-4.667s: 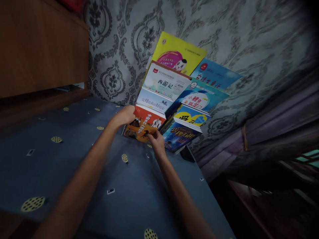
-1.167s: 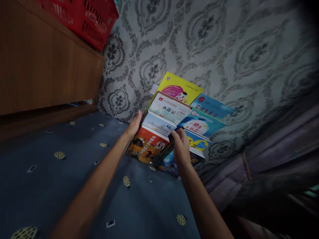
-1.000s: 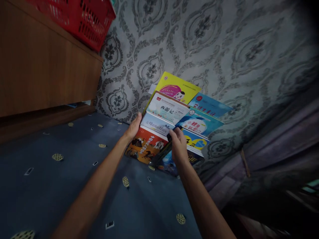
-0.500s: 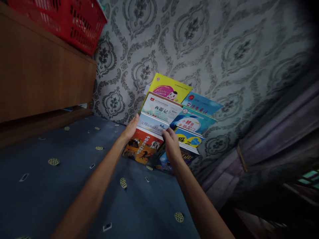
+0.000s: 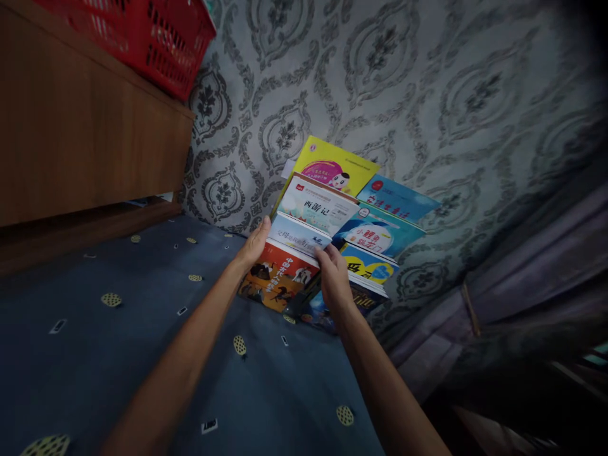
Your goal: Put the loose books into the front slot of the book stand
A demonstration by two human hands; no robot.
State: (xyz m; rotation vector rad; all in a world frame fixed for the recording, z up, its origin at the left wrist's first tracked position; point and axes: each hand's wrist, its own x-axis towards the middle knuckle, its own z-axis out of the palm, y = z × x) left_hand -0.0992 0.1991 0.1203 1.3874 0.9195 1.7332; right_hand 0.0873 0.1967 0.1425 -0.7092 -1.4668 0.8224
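Note:
Two rows of books lean in steps towards the wall. My left hand [image 5: 255, 246] is at the left edge of a pale blue book [image 5: 295, 232], thumb up along its side. At that book's right edge, the fingers of my right hand [image 5: 335, 276] press, so it sits between both hands. In front stands an orange-red book [image 5: 277, 278]; behind are a white book [image 5: 317, 206] and a yellow book [image 5: 335, 163]. The right row has a blue book [image 5: 401, 201], a teal book [image 5: 380, 235], a blue-and-yellow book [image 5: 368, 263] and a dark book [image 5: 365, 300], partly hidden by my right hand.
The books stand on a dark blue patterned sheet [image 5: 180, 361] against a wallpapered wall [image 5: 380, 107]. A wooden cabinet [image 5: 95, 126] at left carries a red plastic basket [image 5: 178, 47]. A tied grey-purple curtain [image 5: 441, 329] hangs at right.
The whole view has shifted slightly, so everything sits a little further right. Both hands stay at the sides of the pale blue book, and the books keep their arrangement.

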